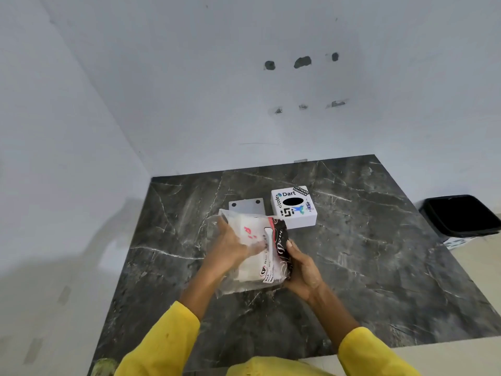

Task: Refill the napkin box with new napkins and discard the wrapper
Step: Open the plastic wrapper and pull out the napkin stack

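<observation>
While your left hand [230, 246] reaches into the clear wrapper [254, 253] with its fingers spread against the white napkins [250, 240] inside, your right hand [303, 270] clasps the pack's dark printed edge from the other side, thumb pressed on the plastic. You hold the pack between both hands, raised a little over the dark marble desk [366, 253]; whether its lower corner touches the surface cannot be told. Just beyond your left fingertips, a flat grey lid [245, 206] with two dark holes lies on the desk, partly hidden behind the wrapper's top. Beyond your right hand, beside that lid, sits the white napkin box [294, 207], covered in stickers, its black oval slot facing up. Well off to the right of your right hand, past the desk's edge, a black bin [461, 215] stands open on the floor. Your yellow sleeves [162, 340] fill the near edge of the view.
</observation>
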